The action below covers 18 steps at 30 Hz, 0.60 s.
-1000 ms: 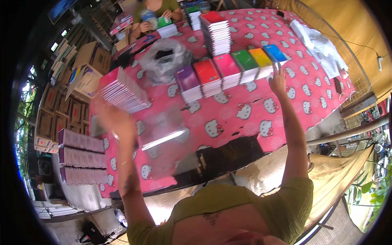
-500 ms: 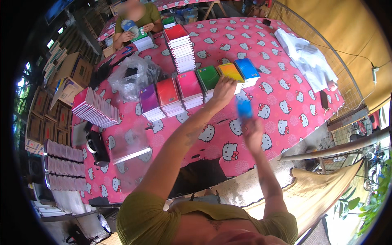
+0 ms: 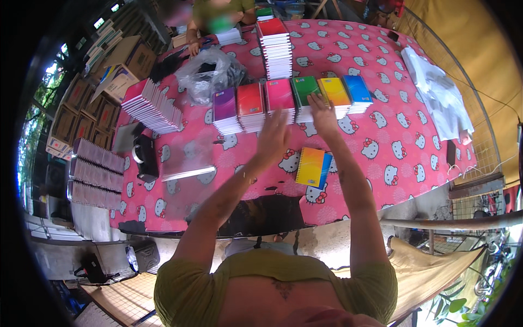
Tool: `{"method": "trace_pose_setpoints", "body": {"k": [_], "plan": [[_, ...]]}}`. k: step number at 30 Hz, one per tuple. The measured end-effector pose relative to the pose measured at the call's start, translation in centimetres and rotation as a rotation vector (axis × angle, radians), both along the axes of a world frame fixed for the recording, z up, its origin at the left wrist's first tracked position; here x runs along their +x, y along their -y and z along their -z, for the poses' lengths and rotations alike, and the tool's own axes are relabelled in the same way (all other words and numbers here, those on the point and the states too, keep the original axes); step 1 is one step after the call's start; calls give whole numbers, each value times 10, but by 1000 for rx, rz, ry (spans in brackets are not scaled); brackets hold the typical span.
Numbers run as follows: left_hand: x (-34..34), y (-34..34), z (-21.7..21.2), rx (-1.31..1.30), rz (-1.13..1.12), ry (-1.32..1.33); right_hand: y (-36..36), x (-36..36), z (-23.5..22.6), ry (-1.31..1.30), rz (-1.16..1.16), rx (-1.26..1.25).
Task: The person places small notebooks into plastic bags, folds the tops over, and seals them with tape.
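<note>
A row of spiral notebook stacks runs across the table: purple [image 3: 224,101], red [image 3: 250,99], pink [image 3: 280,92], green [image 3: 305,88], yellow [image 3: 334,91] and blue [image 3: 357,87]. My right hand [image 3: 325,117] has its fingers stretched over the front of the green stack, touching its top notebook beside the yellow stack. Slightly blurred, my left hand [image 3: 274,136] reaches to the front of the pink stack with fingers extended, holding nothing visible. Nearer to me, a loose yellow notebook [image 3: 309,168] lies partly over a loose blue notebook [image 3: 327,170].
Behind the row rise a tall red-topped notebook stack [image 3: 275,49] and a crumpled plastic bag [image 3: 201,76]. At left are a leaning notebook stack [image 3: 150,109], a black tape dispenser [image 3: 145,158] and plastic sleeves [image 3: 188,163]. A co-worker's hand [image 3: 194,48] shows across the table.
The blue notebook from my right hand now lies on the table under a yellow one. My right hand has moved to the green stack, my left hand from the yellow stack toward the pink.
</note>
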State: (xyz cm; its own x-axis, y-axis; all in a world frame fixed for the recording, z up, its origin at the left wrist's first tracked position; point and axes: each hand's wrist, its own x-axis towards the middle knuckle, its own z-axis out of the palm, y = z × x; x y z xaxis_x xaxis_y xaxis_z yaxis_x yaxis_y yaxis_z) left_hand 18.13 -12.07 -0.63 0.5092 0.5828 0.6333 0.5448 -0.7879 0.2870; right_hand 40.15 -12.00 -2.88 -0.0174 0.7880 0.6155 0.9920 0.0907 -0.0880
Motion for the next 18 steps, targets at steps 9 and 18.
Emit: {"method": "trace_pose_setpoints", "body": {"k": [9, 18], "plan": [[-28, -80, 2, 164, 64, -280, 96, -53, -17, -60, -34, -56], [-26, -4, -118, -261, -41, 19, 67, -31, -39, -120, -126, -45]]}}
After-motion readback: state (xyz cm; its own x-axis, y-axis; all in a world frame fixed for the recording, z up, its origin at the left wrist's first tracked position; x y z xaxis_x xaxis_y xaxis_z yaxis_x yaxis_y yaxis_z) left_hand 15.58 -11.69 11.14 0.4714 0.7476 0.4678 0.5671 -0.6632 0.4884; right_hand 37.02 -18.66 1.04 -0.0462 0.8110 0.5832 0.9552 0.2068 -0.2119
